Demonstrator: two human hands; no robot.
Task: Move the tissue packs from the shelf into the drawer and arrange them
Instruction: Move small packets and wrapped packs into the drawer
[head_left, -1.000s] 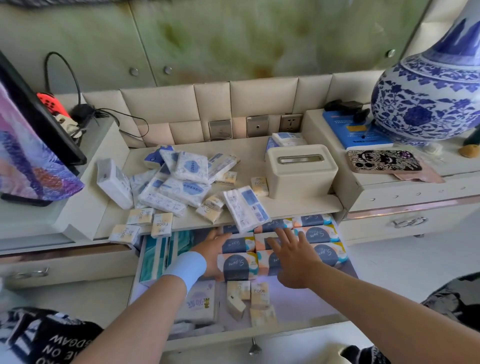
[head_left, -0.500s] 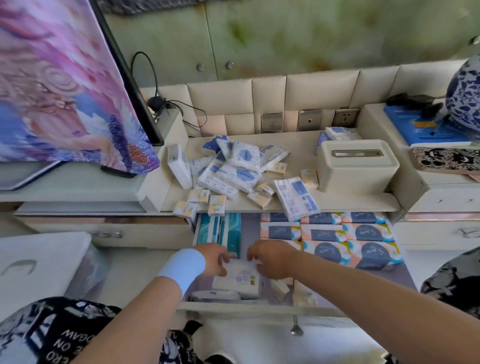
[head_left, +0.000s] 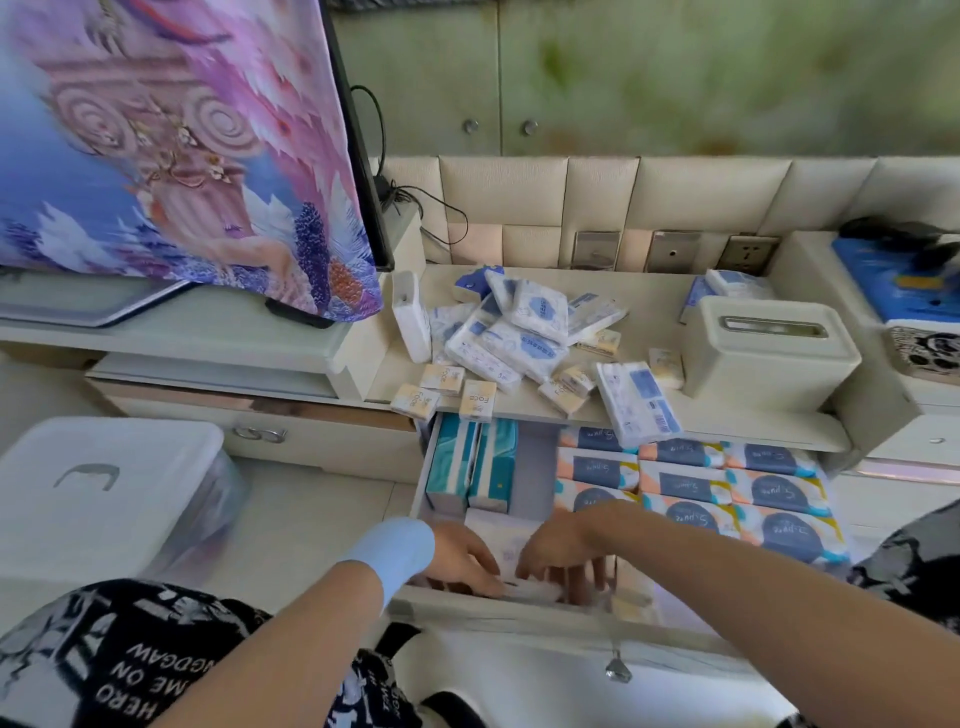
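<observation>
The open drawer (head_left: 519, 610) holds orange-and-navy tissue packs (head_left: 727, 486) in rows on its right and teal packs (head_left: 470, 465) standing at its left. A pile of white-and-blue tissue packs (head_left: 519, 332) and small cream packs (head_left: 441, 378) lies on the shelf (head_left: 649, 296) above. Both hands are inside the drawer's front left corner. My left hand (head_left: 465, 558) and my right hand (head_left: 563, 553) reach down on either side of a white pack (head_left: 501, 540) lying flat there, fingers pointing down onto blurred white items by the front wall. Whether either hand grips anything is unclear.
A cream tissue box (head_left: 769, 358) stands on the shelf's right. A patterned cloth over a screen (head_left: 171, 156) hangs at the left. A white lidded plastic bin (head_left: 104, 493) sits on the floor left of the drawer. A blue box (head_left: 904, 286) lies on the right cabinet.
Both hands left the orange-and-navy packs and moved to the drawer's front left, onto the white pack, then deeper toward the front wall. The view swung left.
</observation>
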